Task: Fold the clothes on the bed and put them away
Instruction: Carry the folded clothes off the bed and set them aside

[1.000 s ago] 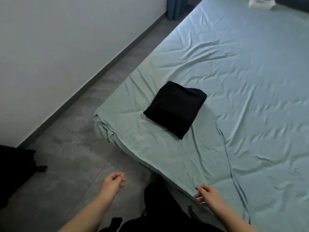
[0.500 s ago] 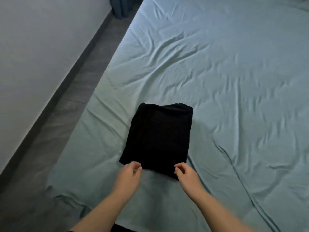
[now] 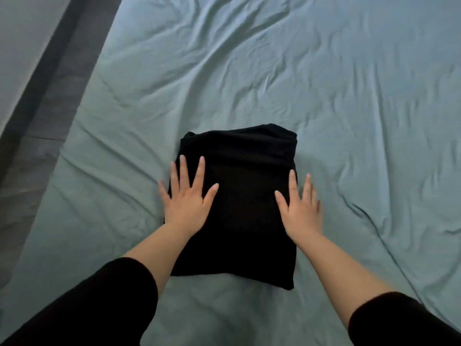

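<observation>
A black garment point(image 3: 239, 196), folded into a thick rectangle, lies on the pale green bed sheet point(image 3: 324, 96) in the middle of the view. My left hand point(image 3: 185, 198) rests flat on its left edge with the fingers spread. My right hand point(image 3: 300, 207) lies flat on its right edge, fingers also apart, partly over the sheet. Neither hand grips the cloth. Black sleeves cover both forearms near the bottom of the view.
The bed's left edge runs diagonally at the left, with a strip of grey tiled floor point(image 3: 50, 101) beside it and a white wall point(image 3: 22, 33) with a dark skirting at the upper left. Wrinkled sheet stretches far beyond the garment.
I have come closer over the bed. Both hands moved from the garment's near edge up onto its two sides and went from curled to flat and spread.
</observation>
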Available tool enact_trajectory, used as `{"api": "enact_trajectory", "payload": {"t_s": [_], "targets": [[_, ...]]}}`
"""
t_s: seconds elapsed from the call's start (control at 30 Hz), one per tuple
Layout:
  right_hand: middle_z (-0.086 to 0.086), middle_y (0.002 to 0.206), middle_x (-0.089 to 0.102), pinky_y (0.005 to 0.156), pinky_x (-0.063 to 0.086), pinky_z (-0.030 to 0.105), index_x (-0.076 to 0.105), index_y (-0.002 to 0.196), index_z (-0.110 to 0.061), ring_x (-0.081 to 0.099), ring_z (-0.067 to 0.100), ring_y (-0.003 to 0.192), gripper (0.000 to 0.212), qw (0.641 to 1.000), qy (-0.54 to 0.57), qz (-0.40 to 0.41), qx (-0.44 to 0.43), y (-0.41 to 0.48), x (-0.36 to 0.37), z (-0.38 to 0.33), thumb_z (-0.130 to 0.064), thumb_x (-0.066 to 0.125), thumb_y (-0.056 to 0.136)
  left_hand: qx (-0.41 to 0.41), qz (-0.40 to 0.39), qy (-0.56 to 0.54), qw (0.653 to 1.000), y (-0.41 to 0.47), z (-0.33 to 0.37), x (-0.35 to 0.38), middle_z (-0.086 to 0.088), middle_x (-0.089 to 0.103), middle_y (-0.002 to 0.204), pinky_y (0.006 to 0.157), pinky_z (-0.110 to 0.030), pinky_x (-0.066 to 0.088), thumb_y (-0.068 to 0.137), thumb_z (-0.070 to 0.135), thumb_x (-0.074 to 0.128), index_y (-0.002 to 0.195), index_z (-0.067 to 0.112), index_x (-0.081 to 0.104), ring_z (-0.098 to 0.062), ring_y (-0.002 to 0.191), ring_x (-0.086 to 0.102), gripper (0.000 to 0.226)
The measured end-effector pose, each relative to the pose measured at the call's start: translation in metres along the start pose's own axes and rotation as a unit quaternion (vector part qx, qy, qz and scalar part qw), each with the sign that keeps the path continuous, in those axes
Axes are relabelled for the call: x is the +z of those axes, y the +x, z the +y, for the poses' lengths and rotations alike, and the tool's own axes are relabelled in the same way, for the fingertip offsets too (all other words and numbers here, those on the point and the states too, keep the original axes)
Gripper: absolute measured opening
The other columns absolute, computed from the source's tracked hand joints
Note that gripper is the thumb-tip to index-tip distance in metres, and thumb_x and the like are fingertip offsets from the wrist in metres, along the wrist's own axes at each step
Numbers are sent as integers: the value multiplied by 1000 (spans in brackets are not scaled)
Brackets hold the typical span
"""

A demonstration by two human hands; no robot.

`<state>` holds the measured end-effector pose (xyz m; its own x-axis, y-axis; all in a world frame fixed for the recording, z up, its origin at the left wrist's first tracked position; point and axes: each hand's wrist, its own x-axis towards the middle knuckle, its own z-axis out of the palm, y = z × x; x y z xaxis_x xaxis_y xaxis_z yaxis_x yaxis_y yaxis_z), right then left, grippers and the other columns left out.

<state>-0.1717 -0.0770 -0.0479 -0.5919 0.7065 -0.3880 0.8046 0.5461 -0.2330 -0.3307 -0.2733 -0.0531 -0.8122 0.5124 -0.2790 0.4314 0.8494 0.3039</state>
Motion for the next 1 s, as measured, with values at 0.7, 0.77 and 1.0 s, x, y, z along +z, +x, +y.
{"api": "enact_trajectory", "payload": {"t_s": [0.7, 0.77, 1.0], "targets": [[1, 89, 76, 62, 59, 29, 68, 109, -14, 74, 21, 81, 60, 759, 556, -187, 282, -161, -97, 7, -49, 84, 63, -261, -217, -550, 763, -129, 28, -120, 7, 76, 84, 56, -21, 54, 71, 45, 81, 99, 27, 66, -13, 76, 73, 36], [2, 89, 77, 59, 58, 26, 68, 106, -14, 74, 20, 80, 60, 746, 577, -152, 296, -208, -117, 19, -50, 84, 61, -234, -240, -543, 770, -155, 46, -142, 7, 76, 85, 55, -20, 54, 69, 46, 81, 99, 29, 65, -12, 76, 73, 38], [3, 90, 76, 54, 56, 22, 66, 110, -13, 74, 20, 80, 56, 669, 658, -52, 342, -361, -177, 72, -46, 82, 68, -111, -336, -489, 797, -240, 131, -195, 6, 76, 89, 65, -25, 57, 70, 44, 81, 106, 22, 66, -13, 80, 74, 45]]}}
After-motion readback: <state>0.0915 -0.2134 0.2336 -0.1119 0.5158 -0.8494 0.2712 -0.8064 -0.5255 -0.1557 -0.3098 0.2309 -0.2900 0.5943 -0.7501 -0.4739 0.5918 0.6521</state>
